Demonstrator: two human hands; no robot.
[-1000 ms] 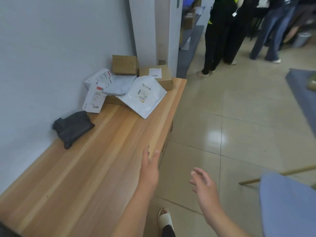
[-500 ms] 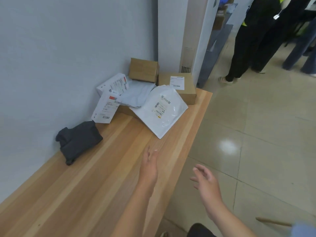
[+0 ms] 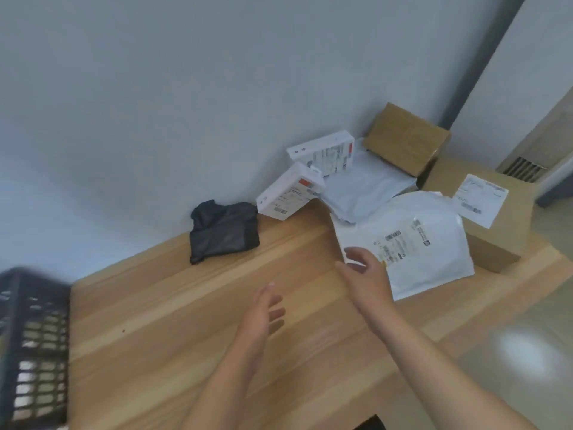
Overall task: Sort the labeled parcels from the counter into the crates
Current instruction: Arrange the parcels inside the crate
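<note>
Parcels are piled in the far right corner of the wooden counter (image 3: 186, 321). A white labeled mailer bag (image 3: 421, 243) lies in front, with a grey mailer (image 3: 366, 187) behind it. Two white boxes (image 3: 288, 193) (image 3: 325, 153) lean by the wall. A brown box (image 3: 406, 138) and a labeled brown box (image 3: 496, 218) stand at the right. A dark pouch (image 3: 223, 231) lies near the wall. My right hand (image 3: 366, 274) hovers with spread fingers at the white mailer's near left corner. My left hand (image 3: 263, 311) is open above the counter, holding nothing.
A black lattice crate (image 3: 34, 342) stands at the counter's left end. The grey wall (image 3: 186, 103) runs along the counter's far side. The counter's right edge drops to a tiled floor (image 3: 527, 352).
The view has swung left and closer to the counter, so the black crate has come into sight. Both hands have moved forward; my right hand has reached the white mailer's corner.
</note>
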